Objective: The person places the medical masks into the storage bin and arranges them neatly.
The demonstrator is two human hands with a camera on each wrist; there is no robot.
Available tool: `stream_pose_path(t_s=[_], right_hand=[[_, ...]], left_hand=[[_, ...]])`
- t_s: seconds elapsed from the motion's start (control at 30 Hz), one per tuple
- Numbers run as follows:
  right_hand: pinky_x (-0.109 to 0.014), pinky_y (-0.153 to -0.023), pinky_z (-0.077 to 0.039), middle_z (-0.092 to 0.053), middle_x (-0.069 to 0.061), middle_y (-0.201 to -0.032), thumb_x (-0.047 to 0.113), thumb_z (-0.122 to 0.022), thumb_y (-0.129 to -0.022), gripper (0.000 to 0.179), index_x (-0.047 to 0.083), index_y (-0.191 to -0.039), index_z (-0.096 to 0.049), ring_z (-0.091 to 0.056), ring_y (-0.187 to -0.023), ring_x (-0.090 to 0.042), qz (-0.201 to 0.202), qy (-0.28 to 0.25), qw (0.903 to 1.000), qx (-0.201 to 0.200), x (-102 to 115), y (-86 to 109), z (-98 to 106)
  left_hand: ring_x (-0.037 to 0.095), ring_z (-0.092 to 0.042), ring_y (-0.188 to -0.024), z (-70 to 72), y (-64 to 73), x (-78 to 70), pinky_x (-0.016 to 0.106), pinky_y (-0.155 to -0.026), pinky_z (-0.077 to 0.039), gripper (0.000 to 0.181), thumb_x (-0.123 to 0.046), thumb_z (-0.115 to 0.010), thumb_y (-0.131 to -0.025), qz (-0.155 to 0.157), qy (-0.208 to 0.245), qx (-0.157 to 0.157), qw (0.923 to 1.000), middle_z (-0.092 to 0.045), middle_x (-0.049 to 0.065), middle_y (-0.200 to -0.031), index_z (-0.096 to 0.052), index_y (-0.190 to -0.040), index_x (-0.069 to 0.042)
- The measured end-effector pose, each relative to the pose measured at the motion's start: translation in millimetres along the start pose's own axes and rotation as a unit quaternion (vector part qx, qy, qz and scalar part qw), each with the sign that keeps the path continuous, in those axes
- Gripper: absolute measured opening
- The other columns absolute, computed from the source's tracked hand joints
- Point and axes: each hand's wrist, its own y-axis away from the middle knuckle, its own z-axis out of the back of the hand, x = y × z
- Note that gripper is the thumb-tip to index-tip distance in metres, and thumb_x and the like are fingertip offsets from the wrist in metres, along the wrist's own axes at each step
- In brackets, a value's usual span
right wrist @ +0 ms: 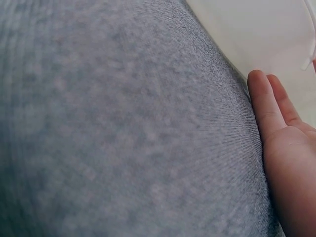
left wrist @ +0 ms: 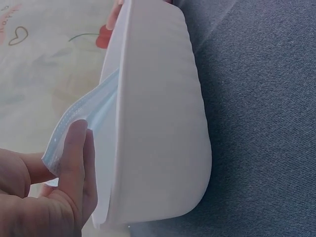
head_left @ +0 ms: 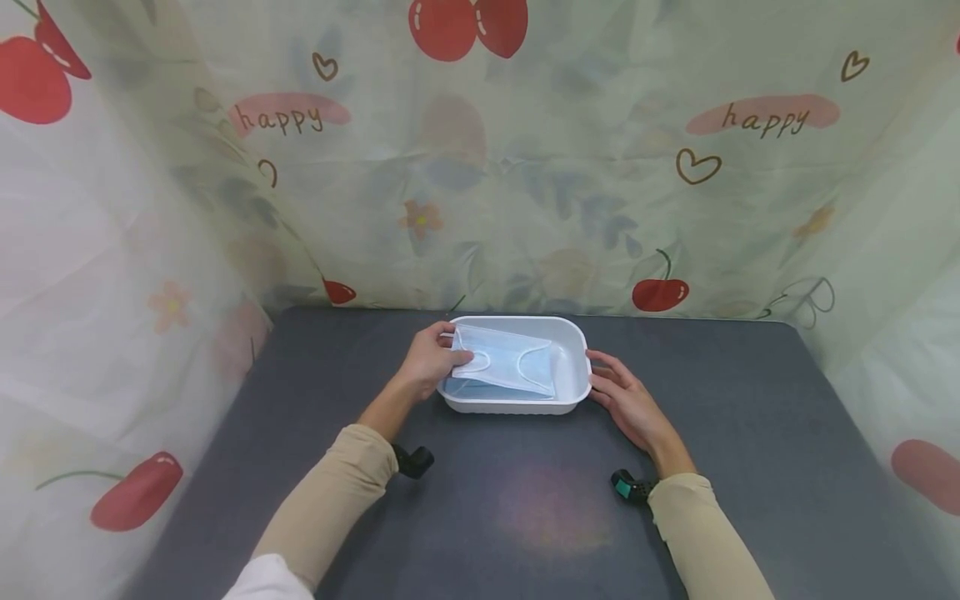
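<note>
A white plastic tray (head_left: 572,367) with rounded corners sits near the back of the table. Over its inside lies a light-blue face mask (head_left: 506,354) with white ear loops, its left end raised. My left hand (head_left: 435,360) pinches that end between thumb and fingers above the tray's left rim. In the left wrist view the mask (left wrist: 81,116) slopes from the fingers down behind the tray wall (left wrist: 158,113). More blue material shows under the mask; I cannot tell what it is. My right hand (head_left: 630,404) rests with extended fingers against the tray's right side.
The dark grey tabletop (head_left: 525,500) stretches around the tray. A printed curtain (head_left: 525,183) with cherries and lettering hangs right behind the back edge and at both sides. A dark wrist device (head_left: 412,461) sits on the left wrist and another (head_left: 632,487) on the right.
</note>
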Motion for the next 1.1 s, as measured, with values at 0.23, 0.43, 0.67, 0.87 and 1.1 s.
stream_pose_path(t_s=[0.23, 0.43, 0.67, 0.87, 1.1], right_hand=[[-0.014, -0.098, -0.051, -0.036, -0.016, -0.160, 0.032, -0.061, -0.103, 0.061, 0.021, -0.157, -0.035, -0.054, -0.127, -0.009, 0.000, 0.000, 1.0000, -0.001, 0, -0.4, 1], [-0.014, -0.098, -0.051, -0.035, -0.015, -0.161, 0.035, -0.061, -0.103, 0.061, 0.023, -0.158, -0.035, -0.052, -0.129, -0.011, -0.006, 0.006, 1.0000, -0.001, 0, -0.4, 0], [-0.015, -0.097, -0.051, -0.036, -0.016, -0.160, 0.034, -0.061, -0.103, 0.062, 0.021, -0.157, -0.036, -0.054, -0.126, -0.007, -0.003, -0.001, 1.0000, -0.003, 1, 0.5, 1], [-0.014, -0.097, -0.051, -0.035, -0.016, -0.160, 0.033, -0.061, -0.103, 0.061, 0.021, -0.157, -0.035, -0.054, -0.127, -0.008, -0.005, -0.003, 1.0000, -0.003, 0, 1.0, 1], [-0.014, -0.097, -0.051, -0.035, -0.016, -0.159, 0.034, -0.061, -0.103, 0.061, 0.022, -0.157, -0.036, -0.053, -0.128, -0.009, -0.007, 0.001, 1.0000, -0.006, -1, -0.4, 2]], left_hand=[[0.021, -0.061, -0.093, -1.9, 0.4, 1.4, 0.027, -0.065, -0.050, 0.056, -0.002, -0.076, -0.088, -0.010, -0.021, -0.004, 0.9997, -0.061, 0.017, -0.127, -0.054, -0.139, -0.007], [0.031, -0.059, -0.117, 2.8, 3.5, -0.3, 0.041, -0.090, -0.056, 0.056, -0.007, -0.076, -0.089, -0.047, -0.121, -0.013, 0.9914, -0.059, 0.018, -0.132, -0.054, -0.140, -0.008], [0.032, -0.063, -0.119, 5.9, 5.0, -3.2, 0.047, -0.097, -0.055, 0.050, -0.004, -0.073, -0.089, -0.088, -0.198, -0.024, 0.9759, -0.065, 0.017, -0.129, -0.057, -0.136, -0.012], [0.031, -0.065, -0.117, 8.9, 6.2, -3.6, 0.046, -0.097, -0.057, 0.048, 0.001, -0.069, -0.090, -0.107, -0.218, -0.030, 0.9695, -0.067, 0.015, -0.128, -0.059, -0.135, -0.014], [0.031, -0.069, -0.112, 15.8, 6.6, -4.1, 0.044, -0.099, -0.056, 0.045, 0.004, -0.067, -0.090, -0.150, -0.204, -0.052, 0.9661, -0.071, 0.014, -0.125, -0.061, -0.131, -0.011]])
